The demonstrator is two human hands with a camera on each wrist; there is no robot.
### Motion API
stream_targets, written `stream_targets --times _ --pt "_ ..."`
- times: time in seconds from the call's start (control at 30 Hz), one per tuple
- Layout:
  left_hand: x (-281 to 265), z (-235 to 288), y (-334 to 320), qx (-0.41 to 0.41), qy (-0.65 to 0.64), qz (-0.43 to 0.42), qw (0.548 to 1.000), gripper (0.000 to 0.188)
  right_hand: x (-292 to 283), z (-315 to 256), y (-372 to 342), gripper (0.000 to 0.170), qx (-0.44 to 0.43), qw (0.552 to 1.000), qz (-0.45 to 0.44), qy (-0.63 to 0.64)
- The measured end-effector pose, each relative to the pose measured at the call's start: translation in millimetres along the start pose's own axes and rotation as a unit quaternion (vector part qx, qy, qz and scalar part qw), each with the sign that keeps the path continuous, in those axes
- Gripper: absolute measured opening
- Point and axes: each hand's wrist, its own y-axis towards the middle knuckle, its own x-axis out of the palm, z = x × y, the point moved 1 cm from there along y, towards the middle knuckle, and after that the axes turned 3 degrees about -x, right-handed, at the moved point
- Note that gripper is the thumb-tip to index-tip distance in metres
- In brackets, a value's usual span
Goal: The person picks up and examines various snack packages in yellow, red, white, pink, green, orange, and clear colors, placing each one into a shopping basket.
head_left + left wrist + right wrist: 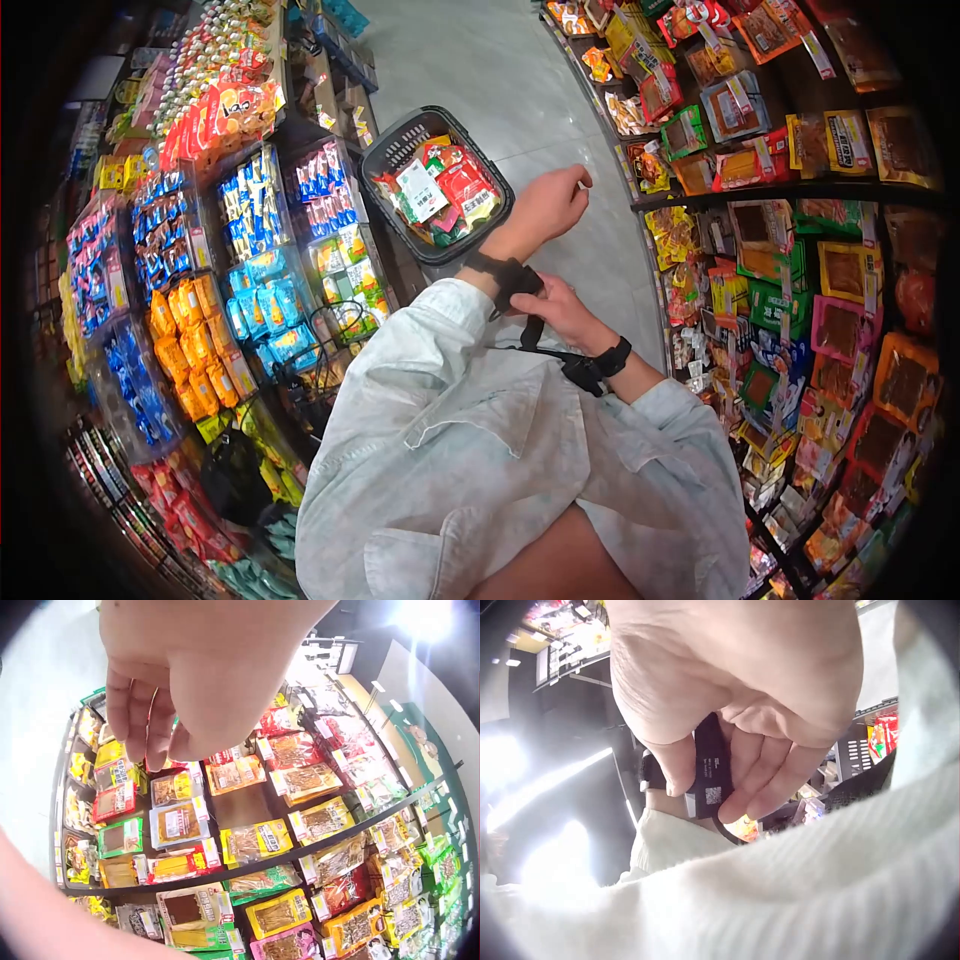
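My left hand is held out in front of my body, its fingers loosely bent and holding nothing. A black wrist camera is strapped round my left wrist. My right hand reaches across and grips that camera between thumb and fingers. In the right wrist view, the thumb lies on one side of the black device and the fingers on the other, with a small printed code showing. Another black strapped device sits on my right wrist. In the left wrist view, my left fingers hang down before shelves of packets.
A black shopping basket filled with colourful packets stands on the grey floor, beyond my left forearm. Snack bins with blue packets and orange packets line the left side. Tiered shelves of packaged snacks rise on the right.
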Motion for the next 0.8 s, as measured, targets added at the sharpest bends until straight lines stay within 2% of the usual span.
stream_targets --times 0.13,0.2,0.33,0.4,0.43,0.5,0.57,0.63,0.7,0.77,0.8 --pt "16 18 -17 -0.011 0.049 0.013 0.999 0.02 -21 -6 -20 0.031 0.029 0.995 -0.07 -0.069" --pt "34 10 -27 -0.018 0.047 -0.03 0.998 0.02 -36 1 -28 0.032 0.054 0.985 -0.116 -0.118" --pt "55 11 -39 -0.065 -0.014 -0.087 0.994 0.022 -39 6 -45 0.034 0.086 0.977 -0.156 -0.116" --pt "56 8 -45 -0.085 0.001 -0.079 0.993 0.022 -41 7 -46 0.034 0.117 0.975 -0.166 -0.086" --pt "54 5 -48 -0.095 0.008 -0.076 0.993 0.022 -45 7 -45 0.035 0.088 0.98 -0.154 -0.087" --pt "55 -32 -56 -0.148 -0.083 -0.056 0.984 0.022 -56 9 -42 0.036 0.033 0.987 -0.128 -0.089" --pt "56 -87 -65 -0.185 -0.147 -0.012 0.972 0.021 -93 17 -34 0.037 0.051 0.992 -0.061 -0.098" --pt "36 -108 -75 -0.353 -0.306 0.021 0.884 0.02 -138 14 -36 0.036 0.062 0.993 0.04 -0.094" --pt "30 -164 -94 -0.458 -0.416 0.119 0.776 0.017 -192 16 -51 0.035 0.058 0.978 0.188 -0.07" --pt "33 -239 -116 -0.525 -0.493 0.157 0.676 0.015 -252 35 -75 0.036 0.057 0.937 0.343 -0.04" --pt "35 -270 -126 -0.562 -0.488 0.169 0.646 0.014 -279 45 -93 0.037 0.061 0.907 0.416 -0.025"
